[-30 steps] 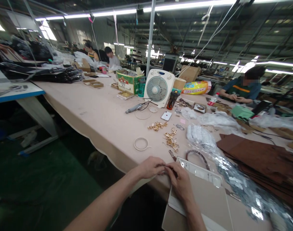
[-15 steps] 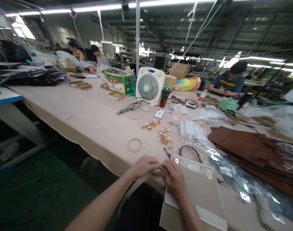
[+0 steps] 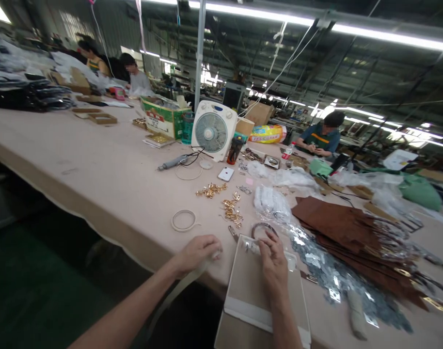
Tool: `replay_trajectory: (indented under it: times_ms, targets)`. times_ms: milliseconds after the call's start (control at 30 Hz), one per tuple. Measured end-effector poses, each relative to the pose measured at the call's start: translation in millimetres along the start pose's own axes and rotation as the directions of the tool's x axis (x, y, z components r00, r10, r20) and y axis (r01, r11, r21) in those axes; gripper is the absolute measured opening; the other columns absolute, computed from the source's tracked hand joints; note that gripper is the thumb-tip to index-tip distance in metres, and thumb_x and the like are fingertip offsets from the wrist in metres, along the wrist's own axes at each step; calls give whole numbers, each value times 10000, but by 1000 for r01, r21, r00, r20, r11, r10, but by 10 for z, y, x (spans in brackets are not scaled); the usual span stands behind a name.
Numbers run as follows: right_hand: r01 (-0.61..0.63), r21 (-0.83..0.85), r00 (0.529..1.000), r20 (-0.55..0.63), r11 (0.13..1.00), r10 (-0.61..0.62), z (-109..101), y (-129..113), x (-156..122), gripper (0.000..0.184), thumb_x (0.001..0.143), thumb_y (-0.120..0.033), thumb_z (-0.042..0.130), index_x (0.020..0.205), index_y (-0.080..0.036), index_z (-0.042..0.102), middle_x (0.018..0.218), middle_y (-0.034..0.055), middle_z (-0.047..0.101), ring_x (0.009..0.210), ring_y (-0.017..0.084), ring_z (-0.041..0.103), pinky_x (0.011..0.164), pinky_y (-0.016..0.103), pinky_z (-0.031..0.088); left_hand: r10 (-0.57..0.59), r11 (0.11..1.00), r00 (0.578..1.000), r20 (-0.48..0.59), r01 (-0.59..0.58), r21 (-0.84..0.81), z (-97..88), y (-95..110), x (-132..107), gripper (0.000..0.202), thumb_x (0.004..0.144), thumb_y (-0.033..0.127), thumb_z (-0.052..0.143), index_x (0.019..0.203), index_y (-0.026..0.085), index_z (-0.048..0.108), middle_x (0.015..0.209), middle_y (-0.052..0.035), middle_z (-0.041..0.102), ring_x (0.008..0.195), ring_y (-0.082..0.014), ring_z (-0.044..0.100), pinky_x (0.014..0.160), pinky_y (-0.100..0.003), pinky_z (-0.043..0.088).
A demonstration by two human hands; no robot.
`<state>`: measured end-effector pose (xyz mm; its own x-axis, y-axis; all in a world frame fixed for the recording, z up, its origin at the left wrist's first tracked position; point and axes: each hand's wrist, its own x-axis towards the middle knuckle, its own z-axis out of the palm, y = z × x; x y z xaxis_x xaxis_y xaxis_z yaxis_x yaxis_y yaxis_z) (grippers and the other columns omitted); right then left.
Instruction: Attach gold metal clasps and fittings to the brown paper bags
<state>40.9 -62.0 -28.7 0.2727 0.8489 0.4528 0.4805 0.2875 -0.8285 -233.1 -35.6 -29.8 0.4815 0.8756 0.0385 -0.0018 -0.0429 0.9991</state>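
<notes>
My left hand [image 3: 200,253] is closed on a pale strip [image 3: 181,285] that hangs down past the table edge. My right hand [image 3: 274,259] rests over the upper part of a beige and white bag [image 3: 239,286], fingers slightly apart, near its brown handle [image 3: 256,228]. Clear plastic covers parts of the bag's top edge. A small metal buckle on a brown tab [image 3: 233,232] lies at the bag's upper left corner. A roll of pale tape [image 3: 183,220] lies on the table just beyond my left hand.
Gold hardware pieces [image 3: 231,211], a phone [image 3: 226,174], a grey electric screwdriver [image 3: 172,162] and a white fan [image 3: 214,131] stand or lie beyond. Brown leather panels [image 3: 338,228] and grey plastic-wrapped pieces [image 3: 316,257] lie right. A co-worker [image 3: 321,135] sits across the table.
My hands, together before, are now apart. The left has kept the pale strip and the right has moved over the bag's top. The view has turned right.
</notes>
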Motion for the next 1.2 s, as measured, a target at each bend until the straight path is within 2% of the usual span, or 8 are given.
replay_trajectory:
  times_ms: [67,267,500,733,1067,1133,1200]
  targets:
    - [8,-48,997,78,999,-4,-23,33,45,277,951,-474,629,945,-226,751,1441,115,600,1391,303,497,1213,537,301,9,1000,1000,3,-9,13,-9,3,-1,368,952,476,625,963,121,722,871,-85,729,838,-199,659,836,-301,496]
    - [29,-90,982,186,996,-12,29,34,41,271,971,-435,595,919,-226,760,1453,117,589,1406,303,488,1230,573,290,20,999,999,26,-21,32,-27,15,-5,375,966,488,621,983,129,728,927,-96,744,904,-212,676,863,-299,499]
    - [93,-142,977,204,986,-63,63,45,46,215,961,-373,623,881,-236,768,1410,107,615,1358,303,524,1216,573,314,2,1000,1000,2,-2,-17,-11,-2,-5,357,960,467,633,980,121,718,837,-74,723,779,-179,639,777,-281,494]
    - [144,-203,973,208,969,-101,88,35,44,207,957,-361,628,872,-240,773,1331,115,652,1300,297,543,1180,540,348,2,1000,1000,1,-2,8,-24,1,-31,361,970,472,614,990,126,715,842,-73,726,785,-184,645,790,-289,496]
    - [182,-246,970,205,952,-132,104,41,34,185,918,-403,691,953,-245,781,1225,114,702,1212,314,591,1108,528,409,3,998,1000,0,-3,61,-18,28,-34,359,987,471,588,992,136,717,848,-61,731,808,-189,653,804,-283,489]
    - [152,-264,979,174,952,-108,129,57,26,234,916,-410,691,1039,-227,770,1212,124,715,1199,323,600,1099,528,416,-7,998,1000,-5,8,55,-13,44,-37,366,978,482,598,983,135,715,834,-60,726,798,-191,653,793,-283,488]
    - [93,-270,990,131,958,-59,154,69,22,389,894,-418,713,1219,-204,715,1218,131,723,1195,333,607,1088,525,425,-16,999,1000,-8,16,42,-8,57,-40,366,972,484,605,981,134,709,821,-56,717,785,-189,650,783,-282,488]
